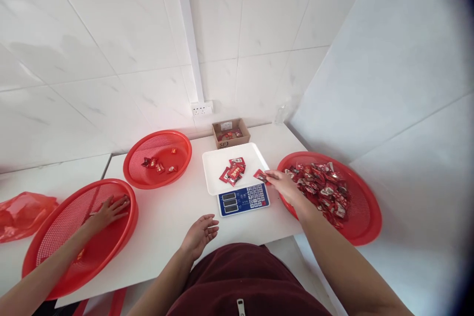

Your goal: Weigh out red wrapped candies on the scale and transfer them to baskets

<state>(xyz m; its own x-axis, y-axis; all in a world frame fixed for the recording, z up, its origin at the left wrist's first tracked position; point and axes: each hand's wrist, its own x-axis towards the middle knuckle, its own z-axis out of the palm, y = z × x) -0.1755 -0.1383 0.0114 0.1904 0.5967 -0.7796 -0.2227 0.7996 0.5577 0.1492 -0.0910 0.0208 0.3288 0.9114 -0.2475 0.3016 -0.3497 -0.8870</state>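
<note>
My right hand (283, 185) pinches a small red candy packet (260, 175) over the right edge of the white scale tray (213, 173). Several red packets (234, 172) lie in a loose pile on that tray. Below it shows the scale's blue panel (243, 200) with dark displays and a keypad. My left hand (201, 234) hovers in front of the scale, palm partly turned in, fingers loosely bent and apart, with nothing in it. To the right, a red basket (365, 215) holds a heap of red wrapped packets (328, 190).
Another person's hand (109, 212) reaches into a red basket (122, 249) at left. Behind it, another red basket (174, 138) holds several packets. A small cardboard box (231, 143) stands behind the scale. A red plastic bag (25, 215) lies far left. Walls bound the table's back and right.
</note>
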